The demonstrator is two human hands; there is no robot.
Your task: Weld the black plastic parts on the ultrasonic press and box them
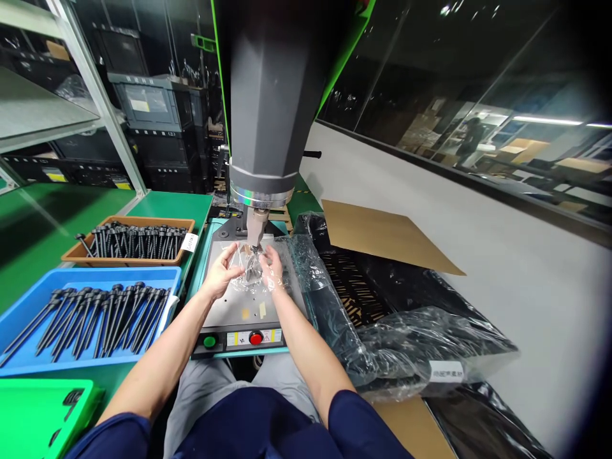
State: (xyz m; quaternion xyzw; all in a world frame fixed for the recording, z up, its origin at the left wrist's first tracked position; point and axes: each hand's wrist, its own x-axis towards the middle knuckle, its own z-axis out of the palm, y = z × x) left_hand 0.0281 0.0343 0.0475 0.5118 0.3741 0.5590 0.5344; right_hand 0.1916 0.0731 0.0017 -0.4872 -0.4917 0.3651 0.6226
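Clear plastic lies between left hand and right hand, arms outstretched, fingers curved, their grip unclear.

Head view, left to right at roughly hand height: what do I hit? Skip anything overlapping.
Brown tray of black parts → left hand → right hand → cardboard sheet.

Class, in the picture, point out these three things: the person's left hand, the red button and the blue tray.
Left hand (220, 273): head view, middle of the hand.
Red button (256, 338): head view, centre of its cap.
Blue tray (95, 275): head view, its far wall.
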